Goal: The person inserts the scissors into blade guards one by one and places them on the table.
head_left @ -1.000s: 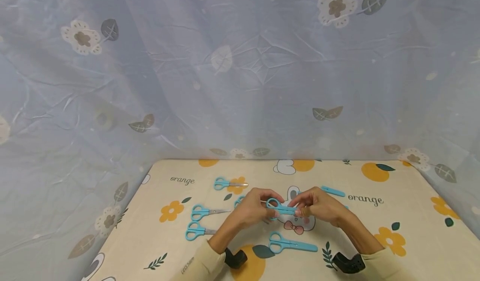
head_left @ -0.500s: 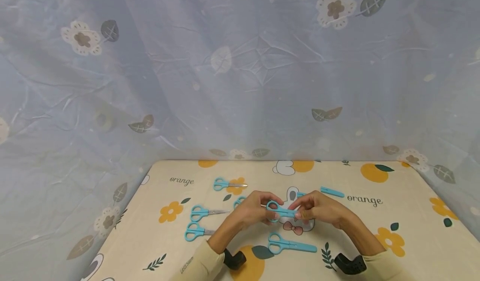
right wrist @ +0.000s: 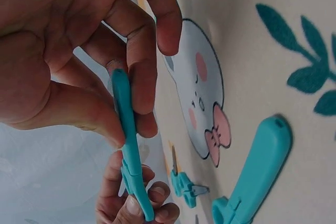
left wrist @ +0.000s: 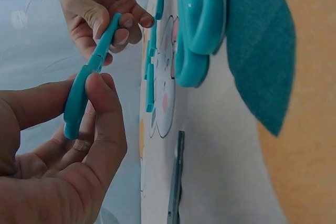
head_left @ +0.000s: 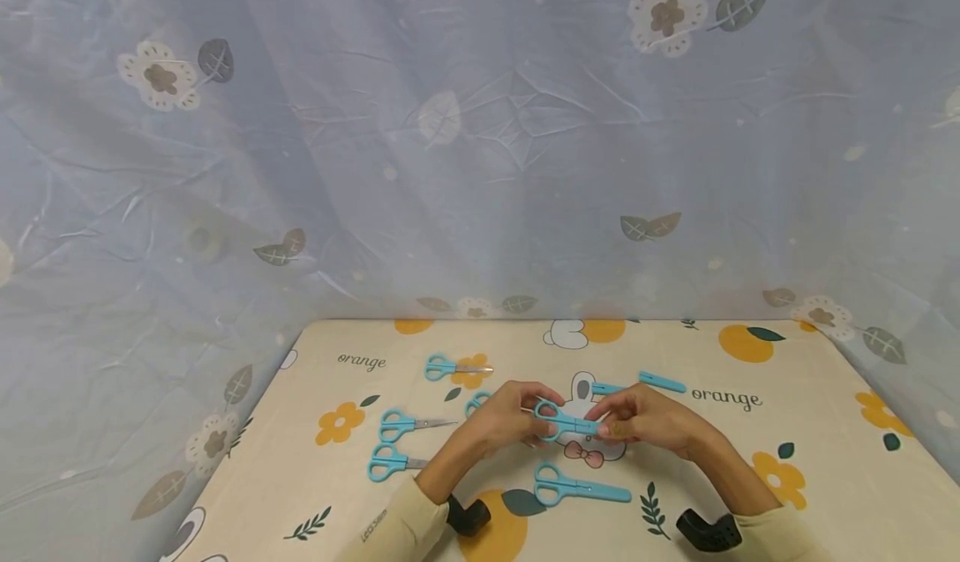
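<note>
A pair of light blue scissors (head_left: 566,423) is held level above the table between both hands. My left hand (head_left: 502,422) pinches the handle loops between thumb and fingers. At the other end, my right hand (head_left: 654,422) pinches the light blue blade cover (right wrist: 125,114) with thumb and fingertips. The cover meets the handle and no metal blade shows between them in the wrist views. Just in front of the hands, another covered pair of scissors (head_left: 583,489) lies on the cloth.
Several uncovered scissors lie on the left, including a far pair (head_left: 441,368), a middle pair (head_left: 399,425) and a near pair (head_left: 387,463). One more pair (head_left: 476,403) is partly hidden behind my left hand. Loose blade covers (head_left: 663,382) lie beyond my right hand.
My right hand has slid slightly right, toward the tip of the blade cover, while still pinching it. My left hand keeps its hold on the handle. The scissors on the table have not moved.
</note>
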`<action>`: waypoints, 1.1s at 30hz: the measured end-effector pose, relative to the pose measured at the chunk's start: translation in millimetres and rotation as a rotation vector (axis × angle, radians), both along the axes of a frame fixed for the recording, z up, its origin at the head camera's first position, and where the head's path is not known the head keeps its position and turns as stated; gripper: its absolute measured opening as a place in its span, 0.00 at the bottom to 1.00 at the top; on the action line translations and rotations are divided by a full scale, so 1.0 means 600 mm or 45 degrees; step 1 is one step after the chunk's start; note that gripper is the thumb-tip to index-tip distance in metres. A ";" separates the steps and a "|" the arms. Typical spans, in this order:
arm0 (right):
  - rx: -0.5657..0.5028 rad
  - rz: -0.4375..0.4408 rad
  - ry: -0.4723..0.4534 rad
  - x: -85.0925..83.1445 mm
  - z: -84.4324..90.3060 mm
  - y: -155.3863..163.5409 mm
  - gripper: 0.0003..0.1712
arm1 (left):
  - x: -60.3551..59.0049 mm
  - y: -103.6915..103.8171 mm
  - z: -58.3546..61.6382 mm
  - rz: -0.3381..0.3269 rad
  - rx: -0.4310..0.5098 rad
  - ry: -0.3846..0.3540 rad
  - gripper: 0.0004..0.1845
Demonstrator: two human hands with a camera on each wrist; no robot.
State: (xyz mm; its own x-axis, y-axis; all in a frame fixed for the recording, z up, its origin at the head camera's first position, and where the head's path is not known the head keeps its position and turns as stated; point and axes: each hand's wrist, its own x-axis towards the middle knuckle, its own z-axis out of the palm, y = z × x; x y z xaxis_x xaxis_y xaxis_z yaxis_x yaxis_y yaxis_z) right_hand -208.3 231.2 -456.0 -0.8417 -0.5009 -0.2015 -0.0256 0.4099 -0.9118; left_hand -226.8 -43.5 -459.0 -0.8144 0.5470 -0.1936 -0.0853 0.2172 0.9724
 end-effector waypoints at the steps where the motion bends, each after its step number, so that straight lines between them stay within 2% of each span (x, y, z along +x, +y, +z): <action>1: 0.002 -0.003 -0.008 0.001 0.000 0.001 0.17 | 0.000 0.000 -0.001 0.006 -0.004 -0.003 0.20; 8: -0.002 0.032 0.006 0.010 -0.008 0.002 0.15 | 0.007 0.002 -0.008 0.025 -0.061 0.026 0.21; 13: 0.040 0.000 0.038 0.018 -0.012 0.001 0.15 | 0.012 0.002 -0.014 0.031 -0.122 0.072 0.20; 17: 0.101 -0.012 0.095 0.025 -0.012 0.000 0.13 | 0.015 0.002 -0.019 0.040 -0.163 0.119 0.20; 26: 0.295 -0.088 0.228 0.043 -0.013 -0.011 0.08 | 0.020 0.001 -0.026 0.046 -0.281 0.299 0.17; 33: 0.361 -0.123 0.243 0.053 -0.014 -0.017 0.08 | 0.025 -0.002 -0.023 0.031 -0.312 0.313 0.15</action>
